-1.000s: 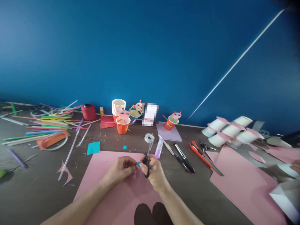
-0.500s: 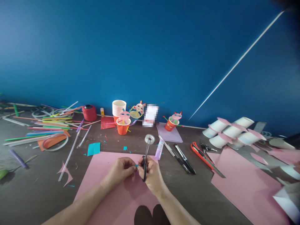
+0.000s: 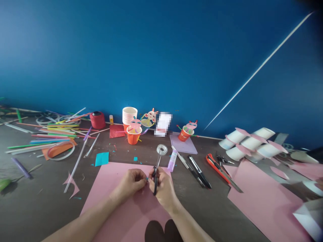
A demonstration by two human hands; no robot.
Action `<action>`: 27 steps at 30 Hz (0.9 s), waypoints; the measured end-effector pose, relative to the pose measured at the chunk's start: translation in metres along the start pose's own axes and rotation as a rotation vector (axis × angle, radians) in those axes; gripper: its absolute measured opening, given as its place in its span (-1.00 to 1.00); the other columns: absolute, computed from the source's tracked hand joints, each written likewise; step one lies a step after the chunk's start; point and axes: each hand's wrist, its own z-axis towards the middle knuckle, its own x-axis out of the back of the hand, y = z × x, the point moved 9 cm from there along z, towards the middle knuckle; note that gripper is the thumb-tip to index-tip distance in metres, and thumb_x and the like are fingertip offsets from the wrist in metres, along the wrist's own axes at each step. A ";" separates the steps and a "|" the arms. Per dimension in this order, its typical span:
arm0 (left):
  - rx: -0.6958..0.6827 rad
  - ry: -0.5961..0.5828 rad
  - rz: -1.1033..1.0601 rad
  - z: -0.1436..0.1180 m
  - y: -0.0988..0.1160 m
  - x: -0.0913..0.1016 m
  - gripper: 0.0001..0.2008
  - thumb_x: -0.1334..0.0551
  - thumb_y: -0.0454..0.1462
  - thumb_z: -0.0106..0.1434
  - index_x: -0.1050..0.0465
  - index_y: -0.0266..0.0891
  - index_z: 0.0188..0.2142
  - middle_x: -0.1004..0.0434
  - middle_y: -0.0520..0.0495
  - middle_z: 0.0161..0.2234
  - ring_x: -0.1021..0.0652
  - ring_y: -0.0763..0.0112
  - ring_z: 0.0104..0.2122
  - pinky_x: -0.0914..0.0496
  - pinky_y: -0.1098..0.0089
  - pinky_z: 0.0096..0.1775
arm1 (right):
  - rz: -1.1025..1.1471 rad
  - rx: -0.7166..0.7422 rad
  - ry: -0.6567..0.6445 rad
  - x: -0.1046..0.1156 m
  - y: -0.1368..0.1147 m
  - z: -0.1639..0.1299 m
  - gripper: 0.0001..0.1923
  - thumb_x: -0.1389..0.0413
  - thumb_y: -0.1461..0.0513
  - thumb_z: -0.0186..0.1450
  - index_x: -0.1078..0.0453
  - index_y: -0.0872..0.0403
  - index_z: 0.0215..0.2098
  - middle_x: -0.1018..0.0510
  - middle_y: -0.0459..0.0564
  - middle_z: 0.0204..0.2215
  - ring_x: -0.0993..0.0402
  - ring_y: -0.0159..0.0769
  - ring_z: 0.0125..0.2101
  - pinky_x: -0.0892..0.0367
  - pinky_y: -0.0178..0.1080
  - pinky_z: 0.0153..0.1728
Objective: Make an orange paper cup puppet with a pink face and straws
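Over a pink paper sheet (image 3: 116,205), my left hand (image 3: 133,184) pinches a tiny blue paper piece (image 3: 147,179) between thumb and fingers. The fingertips of my right hand (image 3: 163,188) meet the same small piece from the other side. Scissors (image 3: 158,163) with black handles also sit in my right hand, their blades pointing away from me toward a roll of clear tape (image 3: 162,150). A purple glue stick (image 3: 172,160) lies just right of the scissors. To the left is a larger blue paper piece (image 3: 102,159).
Several straws (image 3: 54,136) spread across the left side. Decorated orange cups (image 3: 134,135) and a cup stack (image 3: 129,116) stand by the blue wall. Markers (image 3: 199,171), an orange utility knife (image 3: 218,168), pink sheets (image 3: 259,191) and white paper cups (image 3: 257,138) lie right.
The view has shifted very slightly, so the background sits a little further right. Both hands stay together with the blue paper piece and scissors; their fingers have barely moved.
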 end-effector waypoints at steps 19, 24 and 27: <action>-0.026 0.025 -0.066 0.000 0.003 0.002 -0.81 -0.21 -0.21 0.06 -0.31 -0.30 -0.55 -0.36 0.07 -0.66 -0.39 0.55 -0.67 -0.26 0.53 -0.60 | -0.025 0.050 0.109 0.003 -0.016 -0.002 -0.87 -0.04 0.33 0.04 -0.20 0.12 -0.41 -0.38 -0.11 -0.53 -0.35 -0.40 -0.55 -0.29 -0.36 -0.49; -0.011 0.016 -0.078 0.001 0.001 0.002 -0.81 -0.21 -0.21 0.07 -0.31 -0.30 -0.55 -0.37 0.07 -0.66 -0.39 0.55 -0.68 -0.24 0.54 -0.61 | -0.027 0.057 0.125 0.002 -0.015 -0.003 -0.88 -0.03 0.35 0.05 -0.20 0.11 -0.41 -0.34 -0.12 -0.53 -0.31 -0.42 -0.56 -0.26 -0.37 -0.51; -0.012 0.018 -0.106 0.002 -0.001 0.002 -0.83 -0.20 -0.22 0.07 -0.31 -0.29 -0.54 -0.37 0.07 -0.67 -0.38 0.55 -0.68 -0.24 0.54 -0.61 | -0.020 0.054 0.119 0.001 -0.013 -0.002 -0.88 -0.04 0.35 0.05 -0.19 0.11 -0.42 -0.33 -0.14 -0.54 -0.28 -0.43 -0.57 -0.23 -0.39 -0.53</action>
